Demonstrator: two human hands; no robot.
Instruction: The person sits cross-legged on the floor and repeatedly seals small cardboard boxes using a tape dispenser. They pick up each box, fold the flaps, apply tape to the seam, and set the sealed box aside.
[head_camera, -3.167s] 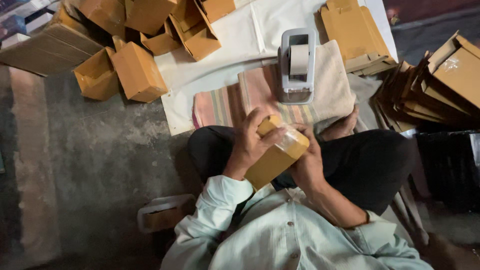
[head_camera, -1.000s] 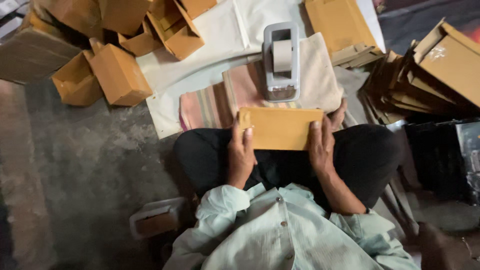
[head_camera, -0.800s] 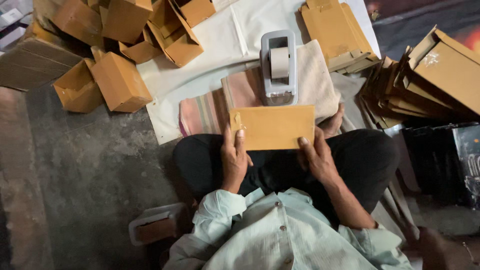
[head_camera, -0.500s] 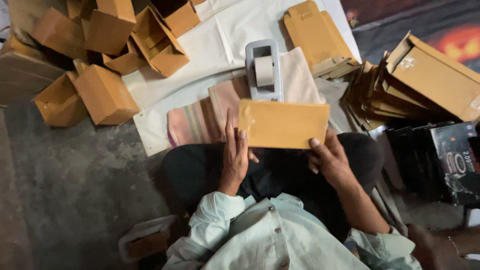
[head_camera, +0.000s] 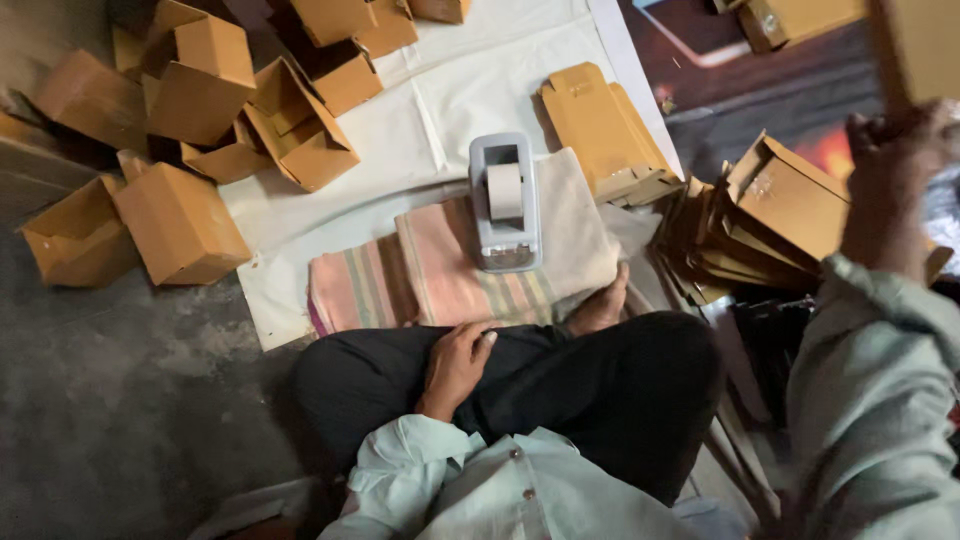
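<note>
My right hand (head_camera: 888, 152) is raised at the far right, shut on a brown cardboard box (head_camera: 922, 48) that runs off the top corner of the view. My left hand (head_camera: 457, 362) rests on my dark trousers, fingers loosely curled, holding nothing. In front of my crossed legs a grey tape dispenser (head_camera: 505, 205) with a roll of tan tape stands on a folded striped cloth (head_camera: 425, 282). My bare foot (head_camera: 600, 308) touches the cloth's right edge.
Several folded-up brown boxes (head_camera: 182, 222) lie heaped at the left on the grey floor. A white sheet (head_camera: 450, 95) carries a stack of flat box blanks (head_camera: 598, 128). More flattened boxes (head_camera: 772, 215) lean at my right.
Both hands held the flat brown box over my lap. Now my right hand has swung it up and off to the right, and my left hand has let go and dropped onto my leg.
</note>
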